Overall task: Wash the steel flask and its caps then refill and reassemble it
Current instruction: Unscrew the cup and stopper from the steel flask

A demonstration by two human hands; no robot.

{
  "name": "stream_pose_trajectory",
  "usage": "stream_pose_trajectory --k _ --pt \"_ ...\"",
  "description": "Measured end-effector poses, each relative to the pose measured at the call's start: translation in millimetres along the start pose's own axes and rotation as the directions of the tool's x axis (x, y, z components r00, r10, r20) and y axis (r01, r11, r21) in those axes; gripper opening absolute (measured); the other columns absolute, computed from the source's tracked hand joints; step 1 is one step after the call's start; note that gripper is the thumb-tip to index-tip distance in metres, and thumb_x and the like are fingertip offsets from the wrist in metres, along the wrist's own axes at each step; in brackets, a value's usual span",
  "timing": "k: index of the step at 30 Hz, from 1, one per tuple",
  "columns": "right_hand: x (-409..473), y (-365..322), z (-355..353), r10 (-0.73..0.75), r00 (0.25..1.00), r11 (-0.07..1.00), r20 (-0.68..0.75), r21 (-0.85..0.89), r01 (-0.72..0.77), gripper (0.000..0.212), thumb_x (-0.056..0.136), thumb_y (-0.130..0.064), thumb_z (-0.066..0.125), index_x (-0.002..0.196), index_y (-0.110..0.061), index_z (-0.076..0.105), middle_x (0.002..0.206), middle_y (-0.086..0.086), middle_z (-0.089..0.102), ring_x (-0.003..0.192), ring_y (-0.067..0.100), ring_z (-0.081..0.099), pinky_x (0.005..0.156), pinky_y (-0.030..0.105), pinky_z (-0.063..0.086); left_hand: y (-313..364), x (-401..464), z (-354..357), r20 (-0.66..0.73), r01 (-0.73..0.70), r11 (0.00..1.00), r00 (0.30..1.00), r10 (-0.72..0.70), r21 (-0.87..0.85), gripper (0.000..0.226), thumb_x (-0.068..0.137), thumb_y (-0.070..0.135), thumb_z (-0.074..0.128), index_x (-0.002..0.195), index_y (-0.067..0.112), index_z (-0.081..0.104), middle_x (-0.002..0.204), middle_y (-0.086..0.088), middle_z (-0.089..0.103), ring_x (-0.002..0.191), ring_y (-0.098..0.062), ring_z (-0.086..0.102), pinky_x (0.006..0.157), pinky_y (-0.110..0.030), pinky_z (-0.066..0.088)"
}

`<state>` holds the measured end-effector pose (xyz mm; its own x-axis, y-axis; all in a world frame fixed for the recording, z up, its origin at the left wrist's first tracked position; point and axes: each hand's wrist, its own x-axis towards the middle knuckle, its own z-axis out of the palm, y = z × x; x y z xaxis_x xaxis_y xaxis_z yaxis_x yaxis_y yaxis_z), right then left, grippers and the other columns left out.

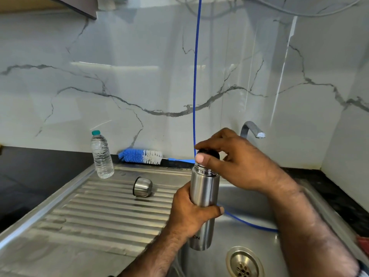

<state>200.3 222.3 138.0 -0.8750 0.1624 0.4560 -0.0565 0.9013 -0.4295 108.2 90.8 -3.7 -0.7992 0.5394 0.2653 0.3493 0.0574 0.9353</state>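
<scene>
I hold the steel flask (203, 188) upright over the sink basin (249, 222). My left hand (191, 214) grips its body around the middle. My right hand (233, 158) pinches the black inner cap (208, 152) at the flask's mouth with thumb and fingers. The steel outer cap (142, 186) lies on its side on the ribbed drainboard (95, 212), to the left of the flask.
A clear plastic water bottle (101, 155) with a green lid stands at the drainboard's back. A blue and white bottle brush (140, 156) lies along the wall. A blue hose (195, 76) hangs into the sink. The tap (252, 129) is behind my right hand. The drain (244, 262) is at the bottom.
</scene>
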Motion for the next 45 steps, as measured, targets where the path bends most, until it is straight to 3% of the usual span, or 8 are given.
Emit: stream_pose_trajectory --k 11,15,19,28,33,35,40,45 --pt "1.8 4.4 -5.4 0.030 0.999 0.999 -0.023 -0.031 -0.031 0.045 0.096 -0.002 0.066 0.130 -0.031 0.071 0.120 -0.015 0.073 0.109 0.004 0.066 0.101 0.037 0.056 -1.4 0.5 1.7 -0.042 0.059 0.998 0.997 -0.058 0.020 0.049 0.057 0.023 0.104 0.091 0.026 0.069 0.083 0.016 0.077 0.074 -0.005 0.074 0.067 -0.026 0.062" --pt "4.0 6.8 -6.5 0.044 0.999 0.997 0.013 0.065 -0.045 0.029 0.107 -0.018 0.059 0.126 -0.031 0.076 0.123 -0.011 0.071 0.114 0.005 0.064 0.102 0.033 0.052 -1.2 0.8 1.4 -0.070 0.043 0.999 0.997 -0.043 0.002 0.052 0.048 0.036 0.098 0.090 0.023 0.070 0.081 0.009 0.078 0.074 -0.011 0.075 0.068 -0.030 0.063" --pt "6.8 1.4 9.8 0.113 0.981 0.993 -0.158 -0.004 -0.116 0.040 0.086 -0.073 0.068 0.102 -0.037 0.073 0.094 -0.009 0.064 0.084 0.004 0.062 0.072 0.031 0.053 -1.9 1.6 -0.4 -0.069 0.021 0.999 0.997 -0.018 0.043 0.048 0.054 0.029 0.103 0.089 0.025 0.070 0.081 0.012 0.078 0.073 -0.008 0.075 0.067 -0.028 0.063" --pt "5.3 6.7 0.0 0.025 1.000 0.986 0.003 0.166 -0.025 0.023 0.099 -0.014 0.071 0.118 -0.025 0.073 0.107 -0.013 0.076 0.104 0.003 0.070 0.099 0.039 0.058 1.0 1.6 -5.6 -0.071 0.017 0.998 0.997 -0.012 0.059 0.050 0.050 0.033 0.101 0.088 0.024 0.068 0.083 0.013 0.076 0.073 -0.010 0.072 0.066 -0.029 0.062" --pt "6.2 5.2 9.8 0.083 0.996 0.996 -0.043 0.022 -0.082 0.054 0.085 -0.077 0.064 0.121 -0.038 0.067 0.108 -0.014 0.069 0.099 0.003 0.066 0.084 0.036 0.059 1.7 1.8 -6.1 -0.064 0.002 0.999 0.998 0.001 0.043 0.050 0.048 0.039 0.096 0.088 0.024 0.070 0.081 0.010 0.077 0.072 -0.011 0.074 0.065 -0.028 0.062" --pt "6.1 0.4 14.8 0.105 0.990 0.994 -0.099 -0.021 -0.107 0.051 0.079 -0.078 0.071 0.109 -0.037 0.067 0.093 -0.012 0.066 0.084 0.003 0.062 0.071 0.031 0.053 1.3 1.7 -6.3 -0.045 -0.004 0.999 0.999 0.006 0.047 0.050 0.048 0.039 0.096 0.089 0.024 0.070 0.081 0.010 0.077 0.073 -0.012 0.074 0.067 -0.031 0.064" --pt "11.6 6.6 12.6 0.110 0.974 0.954 -0.199 0.296 -0.048 0.032 0.088 -0.051 0.081 0.114 -0.035 0.071 0.095 -0.007 0.075 0.088 0.008 0.070 0.081 0.034 0.059 0.1 3.9 -9.5 -0.048 -0.007 1.000 0.999 0.008 0.028 0.054 0.046 0.042 0.095 0.089 0.022 0.070 0.080 0.007 0.076 0.073 -0.013 0.074 0.066 -0.031 0.063" --pt "16.0 10.9 16.4 0.232 0.944 0.572 -0.233 0.818 0.061 0.039 0.097 -0.002 0.070 0.133 -0.018 0.066 0.101 0.012 0.071 0.090 0.015 0.070 0.085 0.030 0.059 3.2 6.1 -30.1 -0.100 0.005 1.000 0.995 -0.004 0.011 0.051 0.048 0.037 0.100 0.088 0.025 0.071 0.078 0.011 0.076 0.068 -0.006 0.072 0.061 -0.026 0.060"
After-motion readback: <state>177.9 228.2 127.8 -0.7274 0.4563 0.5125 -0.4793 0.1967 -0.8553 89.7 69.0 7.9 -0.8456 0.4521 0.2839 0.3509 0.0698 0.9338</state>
